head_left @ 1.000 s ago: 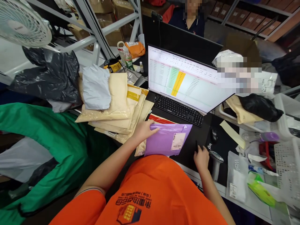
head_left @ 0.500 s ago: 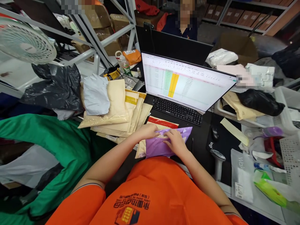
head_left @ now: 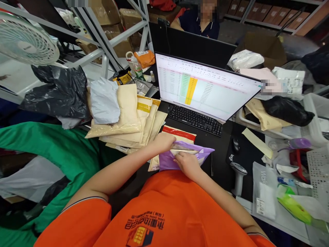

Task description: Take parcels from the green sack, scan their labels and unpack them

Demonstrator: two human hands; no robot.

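Observation:
A purple mailing bag (head_left: pixel 167 161) lies in front of me at the desk's near edge, its mouth spread and something pale showing inside. My left hand (head_left: pixel 164 141) is closed on the far left part of the bag's mouth. My right hand (head_left: pixel 189 163) grips the near edge of the mouth, fingers curled over it. Beneath the bag is a cream padded envelope (head_left: pixel 154 164) with a printed label at its lower left corner. Just beyond the bag, a red-striped envelope (head_left: pixel 178 133) lies flat, partly covered by it.
Left of the hands is a stack of cream padded envelopes (head_left: pixel 128 109) topped by a grey-white bag (head_left: pixel 105 101). A keyboard (head_left: pixel 195 120) and monitor (head_left: pixel 203 85) stand ahead. On the right are a mouse (head_left: pixel 235 145), a barcode scanner (head_left: pixel 239 176) and a pen (head_left: pixel 211 164). Another person (head_left: pixel 199 22) is behind the monitor.
The mouth of the purple bag is now spread wider. My right hand has moved down and slightly left, toward me, with its edge. The person behind the monitor has shifted, an arm now showing.

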